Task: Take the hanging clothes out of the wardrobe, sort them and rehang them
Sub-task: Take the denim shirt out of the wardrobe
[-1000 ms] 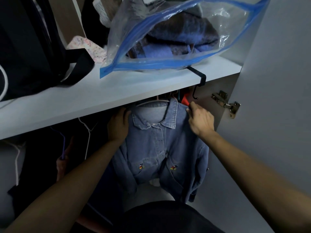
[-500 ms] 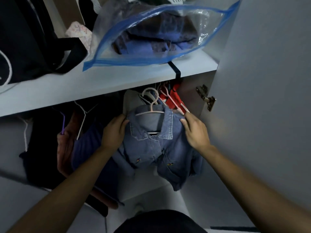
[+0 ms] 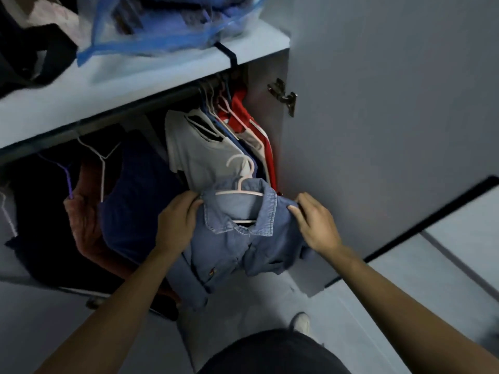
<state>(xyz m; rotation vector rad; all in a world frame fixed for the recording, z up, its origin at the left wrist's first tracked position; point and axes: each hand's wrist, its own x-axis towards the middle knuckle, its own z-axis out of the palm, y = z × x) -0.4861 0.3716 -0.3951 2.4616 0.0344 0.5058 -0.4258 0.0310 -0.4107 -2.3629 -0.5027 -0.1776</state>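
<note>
A small blue denim shirt (image 3: 237,247) on a pale pink hanger (image 3: 240,184) is off the rail, held out in front of the wardrobe. My left hand (image 3: 176,225) grips its left shoulder and my right hand (image 3: 314,225) grips its right shoulder. Behind it, a grey T-shirt (image 3: 194,152) and red and white garments (image 3: 259,130) hang close together on the rail (image 3: 151,101) at the right end. Dark blue and dark red clothes (image 3: 129,201) hang further left in shadow.
A white shelf (image 3: 151,76) above the rail carries a clear zip bag with a blue edge (image 3: 162,25) holding folded clothes, and a black bag (image 3: 27,58). The open wardrobe door (image 3: 391,117) stands at the right, with a hinge (image 3: 283,97). Pale floor lies below.
Both hands have lifted the denim shirt with its hanger off the rail and drawn it down and out of the wardrobe. The camera has tilted downward.
</note>
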